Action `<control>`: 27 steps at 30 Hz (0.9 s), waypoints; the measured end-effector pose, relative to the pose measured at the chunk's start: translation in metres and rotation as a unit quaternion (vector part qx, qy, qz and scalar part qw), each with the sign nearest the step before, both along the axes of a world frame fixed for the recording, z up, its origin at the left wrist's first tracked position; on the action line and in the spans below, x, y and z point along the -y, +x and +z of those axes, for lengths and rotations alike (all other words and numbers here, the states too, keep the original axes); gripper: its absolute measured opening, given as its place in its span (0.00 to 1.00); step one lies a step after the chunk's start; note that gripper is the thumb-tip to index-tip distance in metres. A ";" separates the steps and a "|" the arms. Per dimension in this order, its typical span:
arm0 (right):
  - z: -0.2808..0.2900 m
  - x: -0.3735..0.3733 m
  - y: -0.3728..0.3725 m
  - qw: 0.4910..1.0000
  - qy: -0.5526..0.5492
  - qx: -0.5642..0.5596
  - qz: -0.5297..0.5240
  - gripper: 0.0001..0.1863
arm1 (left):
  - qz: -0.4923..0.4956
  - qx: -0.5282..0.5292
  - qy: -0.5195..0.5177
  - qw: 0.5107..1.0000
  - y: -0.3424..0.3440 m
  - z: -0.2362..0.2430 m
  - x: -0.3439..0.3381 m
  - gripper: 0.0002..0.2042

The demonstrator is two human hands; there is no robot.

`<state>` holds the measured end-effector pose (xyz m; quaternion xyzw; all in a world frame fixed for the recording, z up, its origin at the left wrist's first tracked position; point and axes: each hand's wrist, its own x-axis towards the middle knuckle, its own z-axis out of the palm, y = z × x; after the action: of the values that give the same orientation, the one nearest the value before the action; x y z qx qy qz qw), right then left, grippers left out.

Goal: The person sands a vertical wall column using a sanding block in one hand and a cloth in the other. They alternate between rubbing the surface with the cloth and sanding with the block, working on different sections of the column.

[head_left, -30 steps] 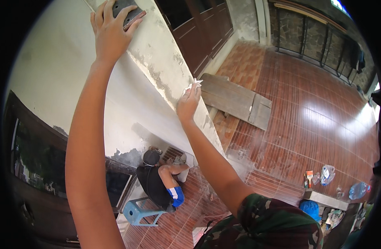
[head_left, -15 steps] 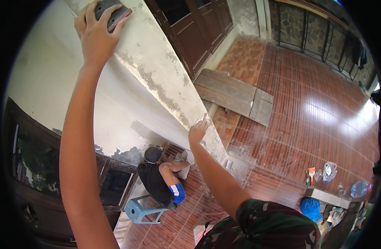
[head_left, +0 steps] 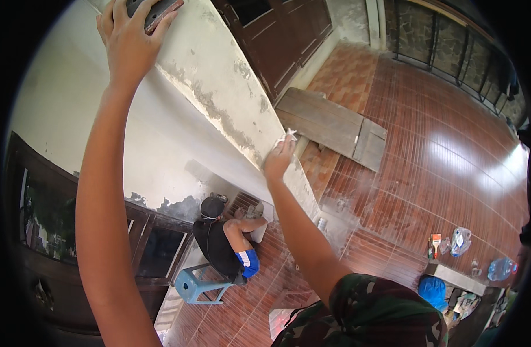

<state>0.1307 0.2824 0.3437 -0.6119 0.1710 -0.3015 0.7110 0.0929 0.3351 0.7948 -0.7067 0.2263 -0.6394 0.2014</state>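
A pale plastered pillar (head_left: 219,75) with grey, flaking patches runs diagonally down the view. High on it, my left hand (head_left: 129,52) grips a dark sanding block (head_left: 154,13) with holes in its top and a reddish lower edge. The picture's upper rim cuts off part of that block and of my fingers. Lower down, my right hand (head_left: 278,159) lies against the pillar's edge. At its fingertips sticks out a crumpled white piece (head_left: 289,136), cloth or paper; I cannot tell which.
Below on the left, a person (head_left: 216,248) in a dark top sits on a blue plastic stool (head_left: 190,284) by the wall. Wooden boards (head_left: 326,124) lie beyond the pillar. On the reddish tiled floor (head_left: 415,191) are a paintbrush (head_left: 435,240), a plastic bottle (head_left: 499,269) and a blue bag (head_left: 433,289).
My right hand has slid a little up the pillar, and the white piece shows more at its fingers. My left hand, still on the block, sits slightly further up and left. The view has shifted slightly.
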 end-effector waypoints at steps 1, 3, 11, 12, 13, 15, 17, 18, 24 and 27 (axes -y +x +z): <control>-0.016 0.004 0.001 1.000 -0.002 -0.027 0.002 0.24 | 0.005 -0.006 -0.032 0.999 -0.002 -0.004 0.004 0.18; -0.045 0.007 0.002 0.996 0.002 -0.092 0.010 0.24 | 0.018 0.007 -0.034 0.999 -0.005 -0.007 0.009 0.18; -0.106 -0.030 -0.030 0.964 0.044 -0.261 0.032 0.26 | 0.029 0.012 0.056 0.998 -0.002 0.009 -0.008 0.18; -0.108 -0.031 -0.035 0.962 0.027 -0.271 0.033 0.26 | 0.034 0.013 0.057 0.998 0.000 0.011 -0.010 0.19; -0.110 -0.028 -0.039 0.953 0.013 -0.293 0.070 0.26 | 0.039 0.015 0.058 0.997 0.001 0.012 -0.012 0.19; -0.109 -0.017 -0.047 0.946 0.027 -0.291 0.140 0.25 | 0.080 0.010 0.052 0.995 0.002 0.006 -0.010 0.20; -0.097 -0.008 -0.051 0.956 0.032 -0.258 0.133 0.25 | 0.110 -0.006 0.048 0.993 0.002 -0.008 -0.002 0.21; -0.084 -0.006 -0.045 0.977 -0.004 -0.181 0.114 0.25 | 0.154 -0.035 0.070 0.985 0.002 -0.021 0.004 0.21; -0.009 -0.014 0.002 0.987 0.052 -0.144 0.046 0.27 | 0.124 -0.283 0.159 0.938 0.000 -0.144 0.026 0.21; -0.010 -0.005 0.021 0.988 0.064 -0.139 -0.005 0.26 | 0.109 -0.343 0.177 0.916 -0.006 -0.210 0.025 0.22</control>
<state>0.1519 0.2873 0.3334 -0.5998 0.2901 -0.2059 0.7167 0.0870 0.3102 0.5851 -0.8559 0.3126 -0.2812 0.3009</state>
